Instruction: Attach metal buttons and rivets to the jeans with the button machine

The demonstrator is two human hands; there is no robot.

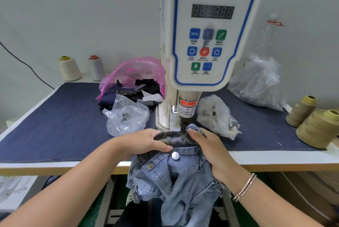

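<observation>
The white servo button machine (211, 30) stands at the middle of the table, its dark punch (183, 125) pressed down onto the waistband of light blue jeans (176, 177). The jeans hang over the table's front edge. My left hand (145, 143) grips the waistband on the left of the punch, thumb on top. My right hand (211, 151) holds the waistband on the right, fingertips close to the punch. A white round button (175, 155) shows on the jeans just below my left thumb, and a small brass rivet (150, 166) sits lower left.
Dark denim cloth (60, 125) covers the table. Clear bags of metal parts lie left (126, 116) and right (216, 114) of the machine. A pink bag of fabric scraps (132, 74) sits behind. Thread cones stand at back left (68, 68) and at the right edge (319, 127).
</observation>
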